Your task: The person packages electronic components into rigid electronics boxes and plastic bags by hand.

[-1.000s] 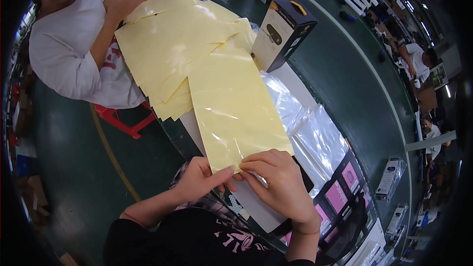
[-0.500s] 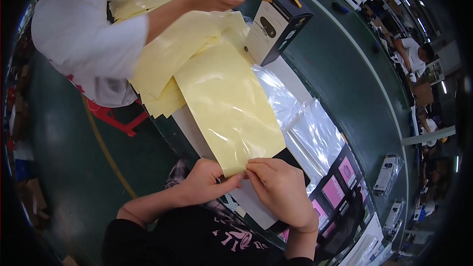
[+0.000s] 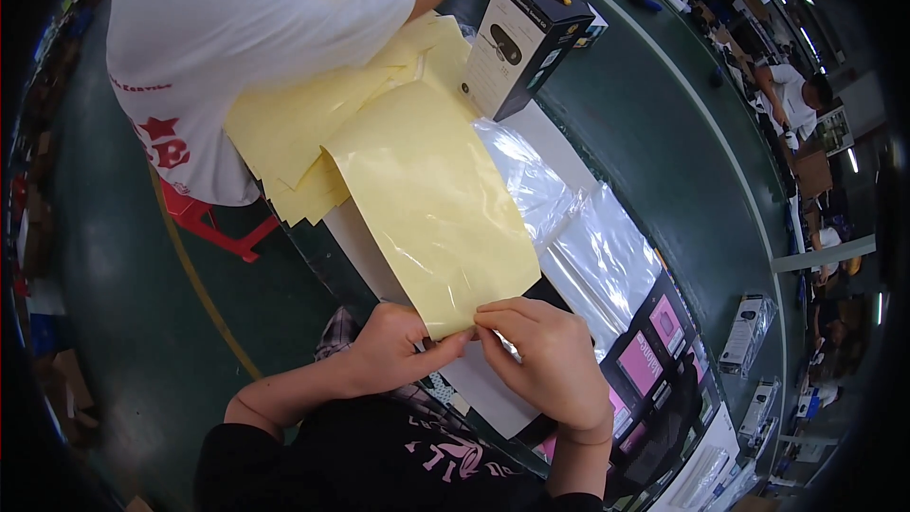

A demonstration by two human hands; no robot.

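Note:
A glossy yellow sheet [image 3: 441,209] stretches away from me, its near edge raised at my hands and its left side curling a little. My left hand [image 3: 391,349] pinches the near left part of that edge between thumb and fingers. Close beside it, my right hand [image 3: 548,360] grips the same edge with thumb and forefinger, the fingertips of both hands almost meeting. Under the far end of the sheet lies a spread pile of yellow sheets [image 3: 284,133].
Clear plastic bags [image 3: 607,242] lie right of the sheet, near pink-and-black printed packaging [image 3: 643,367]. A black-and-white box [image 3: 517,43] with a yellow handle stands beyond. A co-worker in a white shirt [image 3: 227,28] leans in at far left, above a red stool [image 3: 213,228]. Wrapped boxes [image 3: 747,337] sit on the green surface at right.
The co-worker has leaned right, arm reaching farther across; the white card-like item in their hand is gone from it. The yellow sheet has shifted slightly left; my hands keep their grip.

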